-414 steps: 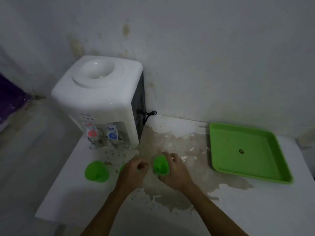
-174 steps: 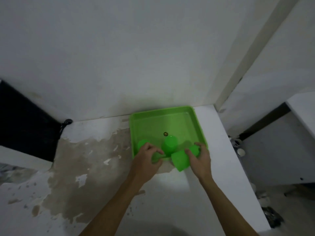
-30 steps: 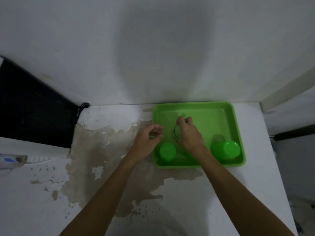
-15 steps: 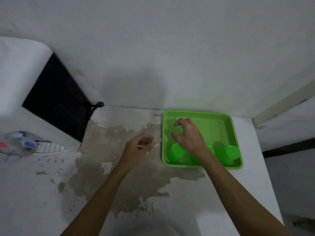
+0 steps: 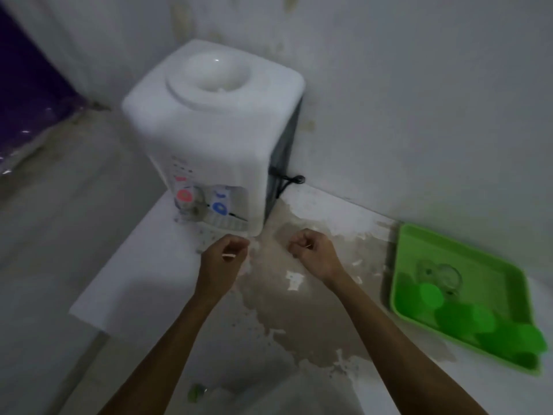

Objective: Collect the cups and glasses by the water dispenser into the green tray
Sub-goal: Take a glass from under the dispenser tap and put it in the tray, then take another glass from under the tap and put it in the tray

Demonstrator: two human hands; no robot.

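White counter [image 5: 125, 283] is stretching out in front of you, its paint peeling around a brown patch [image 5: 287, 313] between your forearms. Nearest you, by the bottom edge, a small green thing [image 5: 196, 392] is lying there, too blurred to name.

Your left hand [image 5: 223, 262] is hovering over the counter with its fingers curled loosely inward; a thin pale sliver is showing at the fingertips, but you can't tell what it is or whether it is being pinched. Your right hand [image 5: 312, 253] is hanging just beside it, curled into a loose fist, gripping no cup or glass.

Well off to your right, the tray [image 5: 490, 265] is sitting on the counter. Green cups [image 5: 431, 292] are crowding its near edge, touching one another, and a glass [image 5: 440, 274] is standing just behind them; motion blur is making the count uncertain.

Beyond your hands, the dispenser [image 5: 209, 139] is standing against the wall [image 5: 419, 100], a red tap [image 5: 184, 194] and a blue tap [image 5: 220, 206] facing you. One more glass [image 5: 191, 212] is waiting under the red tap, well apart from the tray. A black cord [image 5: 288, 181] is looping out at the dispenser's right side.
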